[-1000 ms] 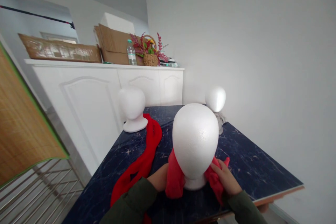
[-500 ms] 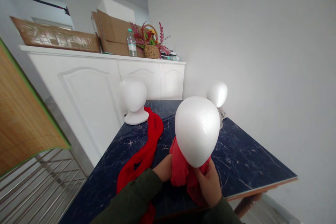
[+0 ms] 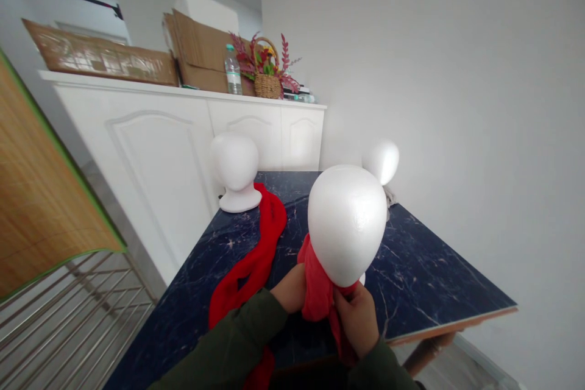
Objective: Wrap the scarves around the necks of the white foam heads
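Working over the near edge of a table with a dark blue, white-veined marbled top (image 3: pixel 439 280). Beyond its far edge, towards the left: a white cabinet with arched door panels (image 3: pixel 150 170).

Glossy white egg-shaped foam head (image 3: pixel 345 225) upright by the near edge. Long bright red fabric scarf (image 3: pixel 272 219) lies from near the far-left corner down the left side, passing behind my sleeve.

Soft coral-red cloth (image 3: pixel 317 289) hangs at the left and front of the foam head's neck; its rear course is hidden.

Change: a second ago my right hand (image 3: pixel 359 320) held cloth out beside the head; now it sits beneath the head's narrow lower end, pinching cloth there. My left hand (image 3: pixel 292 288) has stayed against the left fold; its fingertips are covered, so I cannot tell its grip. Reading: wrap probably drawn closer in front; no knot seen.

Writing: faint embossed mark on the foam head, illegible. Clear plastic bottle with teal cap (image 3: pixel 233 73), label too small to read.
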{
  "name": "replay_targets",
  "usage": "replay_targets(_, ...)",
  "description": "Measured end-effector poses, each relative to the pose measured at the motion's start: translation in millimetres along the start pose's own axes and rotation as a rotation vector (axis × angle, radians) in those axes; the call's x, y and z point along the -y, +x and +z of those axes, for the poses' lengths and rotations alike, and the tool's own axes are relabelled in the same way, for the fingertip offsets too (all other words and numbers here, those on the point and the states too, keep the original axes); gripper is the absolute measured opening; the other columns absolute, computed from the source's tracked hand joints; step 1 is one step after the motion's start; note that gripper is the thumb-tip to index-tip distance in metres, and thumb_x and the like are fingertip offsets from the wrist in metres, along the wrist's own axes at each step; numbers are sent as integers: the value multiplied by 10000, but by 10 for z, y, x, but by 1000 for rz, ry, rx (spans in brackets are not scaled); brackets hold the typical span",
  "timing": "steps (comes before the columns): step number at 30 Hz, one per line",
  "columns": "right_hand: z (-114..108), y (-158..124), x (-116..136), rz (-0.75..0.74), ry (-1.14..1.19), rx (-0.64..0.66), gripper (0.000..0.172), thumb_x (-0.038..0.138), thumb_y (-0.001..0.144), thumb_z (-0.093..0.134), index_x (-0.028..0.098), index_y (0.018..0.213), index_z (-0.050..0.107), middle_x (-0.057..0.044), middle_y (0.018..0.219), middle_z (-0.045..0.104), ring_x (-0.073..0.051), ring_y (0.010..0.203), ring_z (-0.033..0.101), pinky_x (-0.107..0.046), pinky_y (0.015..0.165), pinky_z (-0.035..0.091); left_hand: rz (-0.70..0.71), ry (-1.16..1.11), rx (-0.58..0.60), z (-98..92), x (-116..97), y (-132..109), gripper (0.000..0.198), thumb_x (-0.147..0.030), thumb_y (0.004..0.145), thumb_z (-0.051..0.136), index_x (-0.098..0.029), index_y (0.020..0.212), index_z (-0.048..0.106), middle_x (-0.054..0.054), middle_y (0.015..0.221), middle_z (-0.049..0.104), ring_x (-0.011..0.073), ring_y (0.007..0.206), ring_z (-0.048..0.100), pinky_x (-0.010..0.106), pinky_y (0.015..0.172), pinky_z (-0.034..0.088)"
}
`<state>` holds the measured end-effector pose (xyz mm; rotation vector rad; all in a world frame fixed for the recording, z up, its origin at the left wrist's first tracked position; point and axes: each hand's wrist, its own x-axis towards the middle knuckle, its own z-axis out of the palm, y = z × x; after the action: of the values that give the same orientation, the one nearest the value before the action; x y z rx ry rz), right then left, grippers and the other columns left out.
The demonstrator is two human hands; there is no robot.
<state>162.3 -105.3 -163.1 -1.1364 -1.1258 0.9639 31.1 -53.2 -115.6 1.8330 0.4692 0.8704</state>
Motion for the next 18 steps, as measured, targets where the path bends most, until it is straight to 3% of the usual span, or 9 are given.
replay_targets(3,34,-63,-34,167,254,63,291,357,747,519,146,943,559,-68,808,641,-179,680,595,-297,639,470,-12,25,-7,3,22,-1,433,-257,757,504,-186,1183,489,41,1187,530,271,1099,463,357,962,347)
replay_targets(6,39,-145,-46,169,328,122,304,327,755,502,177,1019,515,-65,960,612,-184,863,580,-315,784,444,-6,112,-14,5,44,-19,441,-277,758,503,-192,1191,482,35,1222,500,259,1123,445,339,993,314)
replay_targets(9,-12,-139,29,22,76,134,325,293,726,535,175,1028,504,-74,1002,596,-196,941,549,-325,842,410,1,212,-4,21,55,-41,460,-283,735,537,-204,1186,488,44,1243,478,257,1158,408,342,1012,291)
replay_targets(15,-172,-39,303,-72,-559,125,279,377,719,528,159,893,541,-37,692,602,-165,617,556,-276,585,420,-26,109,-163,55,72,-37,450,-276,747,530,-175,1183,488,63,1227,493,240,1119,453,329,989,336)
replay_targets(18,-135,-89,343,-109,-673,105,419,420,638,605,167,958,511,-38,754,593,-176,658,551,-282,600,418,-45,28,-237,59,126,-10,434,-281,741,542,-183,1163,506,53,1209,512,228,1114,459,312,986,344)
